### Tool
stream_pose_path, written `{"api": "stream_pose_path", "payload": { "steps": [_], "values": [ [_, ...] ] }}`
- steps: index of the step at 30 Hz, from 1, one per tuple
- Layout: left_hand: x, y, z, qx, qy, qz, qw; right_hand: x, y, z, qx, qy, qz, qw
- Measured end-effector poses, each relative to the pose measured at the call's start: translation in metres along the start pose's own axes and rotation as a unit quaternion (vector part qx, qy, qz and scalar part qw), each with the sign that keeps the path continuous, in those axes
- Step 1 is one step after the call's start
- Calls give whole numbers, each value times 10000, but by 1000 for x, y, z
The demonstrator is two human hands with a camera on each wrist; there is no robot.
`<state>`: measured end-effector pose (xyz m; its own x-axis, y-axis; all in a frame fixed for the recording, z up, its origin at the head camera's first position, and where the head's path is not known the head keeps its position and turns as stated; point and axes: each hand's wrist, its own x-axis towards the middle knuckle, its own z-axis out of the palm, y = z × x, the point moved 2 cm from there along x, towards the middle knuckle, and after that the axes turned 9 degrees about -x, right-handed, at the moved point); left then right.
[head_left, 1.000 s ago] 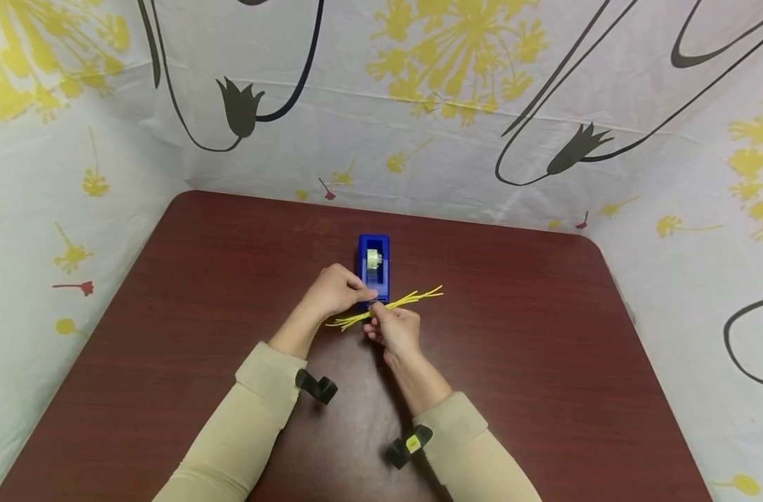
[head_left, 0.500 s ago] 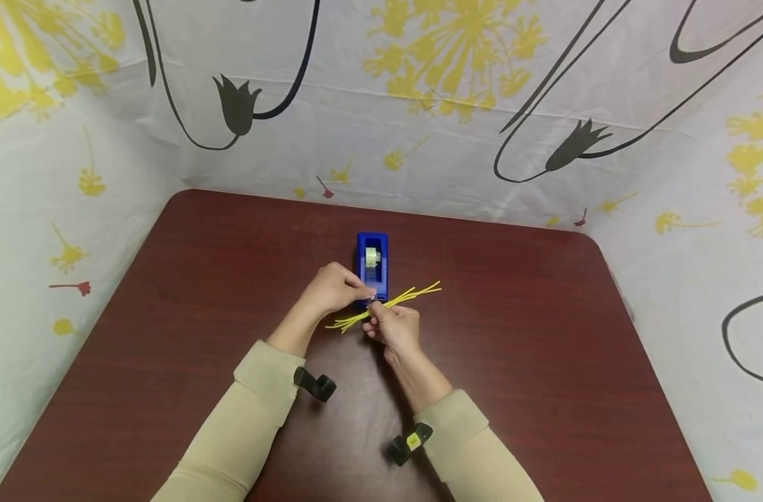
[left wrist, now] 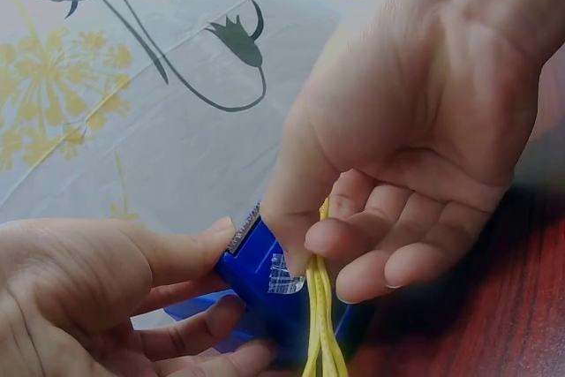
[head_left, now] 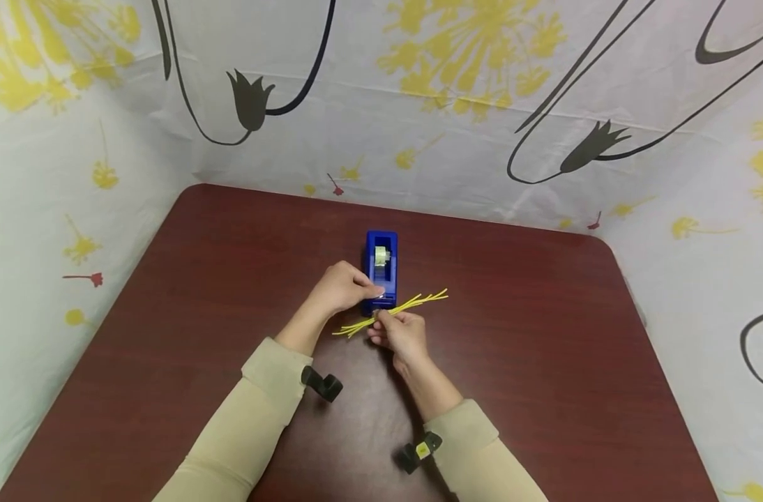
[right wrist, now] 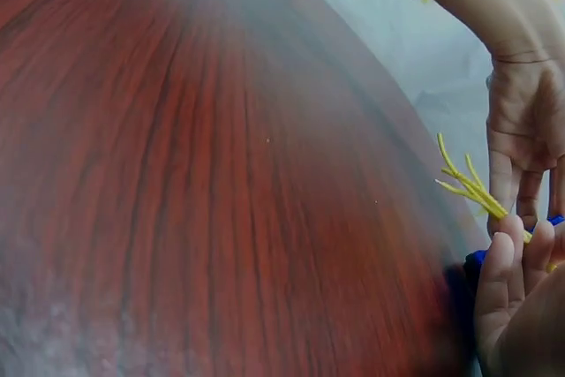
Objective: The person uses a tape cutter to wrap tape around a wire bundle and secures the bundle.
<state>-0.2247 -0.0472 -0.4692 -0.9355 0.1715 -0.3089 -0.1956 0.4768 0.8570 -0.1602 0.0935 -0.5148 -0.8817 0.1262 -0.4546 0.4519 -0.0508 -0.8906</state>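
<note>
A blue tape dispenser [head_left: 389, 286] with a roll of clear tape [head_left: 380, 258] stands near the middle of the table. My left hand [head_left: 346, 287] grips its front end, thumb close to the serrated cutter [left wrist: 244, 230] and fingers curled along its side in the left wrist view. Just in front, my right hand [head_left: 408, 338] pinches a bundle of several thin yellow cords [head_left: 413, 302] near the middle, their ends fanning out both ways. A short piece of clear tape [left wrist: 282, 276] shows at the right thumb, beside the cords. The right fingertips partly hide the pinched spot.
The dark red-brown wooden table [head_left: 513, 362] has rounded far corners. White cloth [head_left: 331, 139] printed with yellow and grey flowers hangs behind it and along both sides. Black wrist cameras [head_left: 321, 383] sit at both sleeve cuffs.
My right hand has drawn slightly away from the dispenser, toward the body, with the yellow cords. The left hand stays on the dispenser's front end. The head view has shifted slightly.
</note>
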Motion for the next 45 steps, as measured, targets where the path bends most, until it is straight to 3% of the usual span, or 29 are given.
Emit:
{"api": "stream_pose_path", "payload": {
  "steps": [12,21,27,32,41,45],
  "values": [
    [-3,-5,3,183,50,176,9997,-7,-1,-4,173,-276,-169,9993],
    [-9,-10,4,-39,229,613,9979,-12,-4,-7,511,-494,-257,9971],
    [-15,-9,-1,-139,613,773,9950,-17,-7,-9,712,-647,-332,9948],
    [-22,-9,-5,-283,940,1151,9885,-17,-10,-12,798,-674,-329,9940],
    [-34,-7,-1,-95,381,1926,9805,-19,-21,-18,921,-585,-354,9934],
    [-37,-4,2,-25,-73,1939,9810,-22,-27,-20,921,-584,-404,9932]
  ]
}}
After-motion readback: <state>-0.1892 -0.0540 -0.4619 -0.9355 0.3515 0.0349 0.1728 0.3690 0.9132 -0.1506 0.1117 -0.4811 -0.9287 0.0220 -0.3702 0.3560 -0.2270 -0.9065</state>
